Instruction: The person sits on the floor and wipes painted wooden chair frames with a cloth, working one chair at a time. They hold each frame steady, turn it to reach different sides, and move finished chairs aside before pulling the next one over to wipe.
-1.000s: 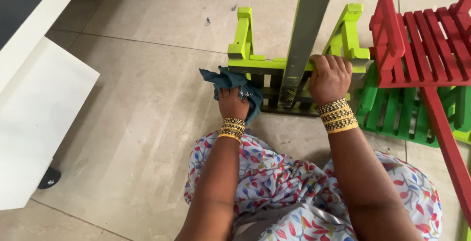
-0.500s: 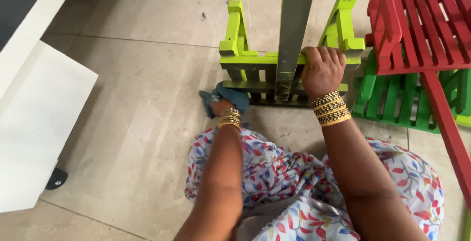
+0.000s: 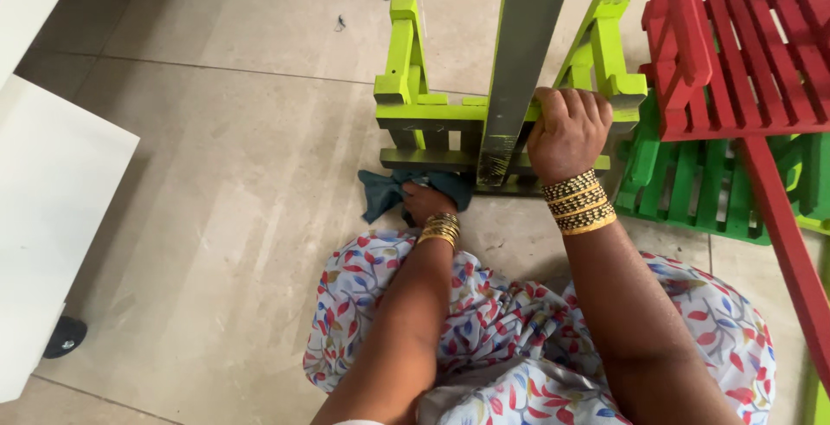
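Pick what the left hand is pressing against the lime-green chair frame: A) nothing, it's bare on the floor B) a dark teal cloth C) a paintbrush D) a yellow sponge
B: the left hand holds a bunched dark teal cloth low against the lime-green chair frame, while the right hand grips the frame's upper rail.

Overturned chair on the floor, with hands, cloth and neighbouring furniture around it.

The overturned chair lies on the floor, legs pointing away from the person; the right hand rests on its near rail, just right of the upright plank; the left hand sits lower, before the chair, on the cloth, which touches the chair's bottom edge; two slatted chairs lie stacked to the right; a cabinet stands far left; the person's lap is nearest the camera.
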{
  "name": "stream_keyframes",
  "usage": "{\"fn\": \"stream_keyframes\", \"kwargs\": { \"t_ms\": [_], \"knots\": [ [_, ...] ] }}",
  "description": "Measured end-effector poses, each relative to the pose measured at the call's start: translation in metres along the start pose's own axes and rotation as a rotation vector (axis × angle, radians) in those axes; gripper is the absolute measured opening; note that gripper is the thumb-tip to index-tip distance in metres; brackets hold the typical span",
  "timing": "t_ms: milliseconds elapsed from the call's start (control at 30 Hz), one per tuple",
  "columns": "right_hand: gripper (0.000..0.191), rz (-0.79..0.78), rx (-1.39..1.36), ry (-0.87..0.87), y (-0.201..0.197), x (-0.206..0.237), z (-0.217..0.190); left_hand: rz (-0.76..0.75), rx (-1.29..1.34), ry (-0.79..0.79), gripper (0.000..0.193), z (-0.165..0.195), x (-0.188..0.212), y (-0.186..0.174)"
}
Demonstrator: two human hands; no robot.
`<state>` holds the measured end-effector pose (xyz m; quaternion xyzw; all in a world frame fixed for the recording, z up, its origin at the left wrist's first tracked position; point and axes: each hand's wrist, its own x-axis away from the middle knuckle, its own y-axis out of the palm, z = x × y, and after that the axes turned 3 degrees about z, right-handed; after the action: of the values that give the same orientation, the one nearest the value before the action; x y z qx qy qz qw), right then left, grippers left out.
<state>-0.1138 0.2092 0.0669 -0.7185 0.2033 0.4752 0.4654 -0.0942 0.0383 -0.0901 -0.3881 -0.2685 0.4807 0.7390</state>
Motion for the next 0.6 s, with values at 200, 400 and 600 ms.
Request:
{"fn": "stream_keyframes", "kwargs": {
  "t_ms": [200,400,600],
  "knots": [
    [0.023,-0.002,-0.011,0.006,-0.003,-0.001,-0.001,-0.152,-0.051,0.24,0.042,-0.013,0.041,0.039],
    [0.024,-0.006,-0.018,0.009,-0.006,-0.002,-0.003,-0.431,0.086,0.358,0.058,-0.007,0.075,0.044],
    [0.023,-0.026,-0.013,0.012,-0.007,-0.002,-0.002,-0.405,0.093,0.501,0.068,-0.012,0.082,0.06]
  ]
}}
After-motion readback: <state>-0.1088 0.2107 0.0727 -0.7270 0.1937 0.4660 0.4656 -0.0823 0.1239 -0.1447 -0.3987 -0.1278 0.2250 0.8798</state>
